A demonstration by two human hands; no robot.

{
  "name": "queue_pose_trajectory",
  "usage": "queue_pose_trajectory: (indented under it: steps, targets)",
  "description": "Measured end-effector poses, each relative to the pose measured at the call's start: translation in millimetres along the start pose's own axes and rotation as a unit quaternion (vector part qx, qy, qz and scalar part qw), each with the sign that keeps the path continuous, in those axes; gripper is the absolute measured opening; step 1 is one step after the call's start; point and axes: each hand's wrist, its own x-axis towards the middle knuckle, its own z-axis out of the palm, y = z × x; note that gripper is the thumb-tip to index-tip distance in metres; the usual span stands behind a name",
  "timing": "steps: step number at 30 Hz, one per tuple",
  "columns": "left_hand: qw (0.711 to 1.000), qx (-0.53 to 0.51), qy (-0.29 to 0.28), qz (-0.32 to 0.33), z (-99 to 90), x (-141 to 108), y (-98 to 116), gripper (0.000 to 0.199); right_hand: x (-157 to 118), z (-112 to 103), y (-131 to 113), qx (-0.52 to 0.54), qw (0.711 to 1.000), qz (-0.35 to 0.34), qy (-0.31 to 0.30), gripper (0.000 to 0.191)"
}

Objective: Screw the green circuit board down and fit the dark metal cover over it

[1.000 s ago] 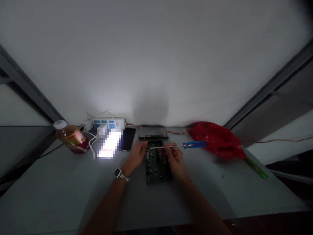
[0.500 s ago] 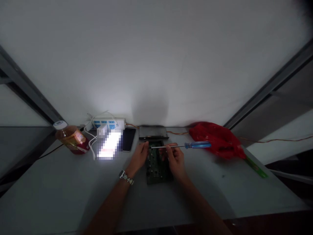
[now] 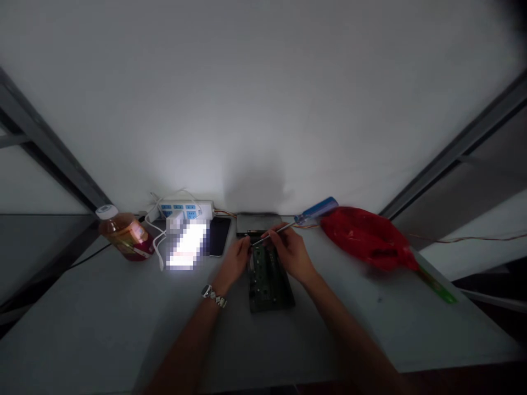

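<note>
A dark green circuit board (image 3: 269, 280) lies flat on the grey table (image 3: 102, 318) in front of me. My right hand (image 3: 290, 255) grips the metal shaft of a blue-handled screwdriver (image 3: 317, 210), whose handle points up and to the right while its tip rests at the board's far left corner. My left hand (image 3: 234, 262) rests against the board's left far edge, fingertips right beside the screwdriver tip. A watch sits on my left wrist.
A dark flat device (image 3: 257, 223) lies just behind the board. Left of it are a dark phone (image 3: 218, 236), a bright blurred screen (image 3: 186, 245), a white power strip (image 3: 185, 209) and an amber bottle (image 3: 123, 233). A red plastic bag (image 3: 364, 236) lies right.
The screwdriver has tilted: its blue handle rose and swung back toward the wall, while the tip stayed at the board's far left corner. My right hand moved slightly farther from me.
</note>
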Motion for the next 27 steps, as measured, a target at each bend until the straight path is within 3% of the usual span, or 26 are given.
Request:
queue_pose_trajectory:
  steps: [7, 10, 17, 27]
  targets:
    - [0.986, 0.12, 0.08, 0.078, -12.4, 4, 10, 0.028, 35, 2, 8, -0.144, 0.988, -0.048, -0.01, 0.021]
    - [0.98, 0.151, 0.059, 0.116, -16.5, 8, 16, 0.016, 44, 7, 10, -0.2, 0.977, -0.067, -0.022, 0.018]
    - [0.957, 0.253, -0.037, 0.134, -24.4, 30, 24, 0.02, 58, 13, 11, -0.231, 0.968, -0.083, -0.049, 0.013]
    - [0.957, 0.265, 0.021, 0.117, -24.8, 22, 9, 0.017, 71, 13, 10, -0.234, 0.966, -0.083, -0.078, 0.012]
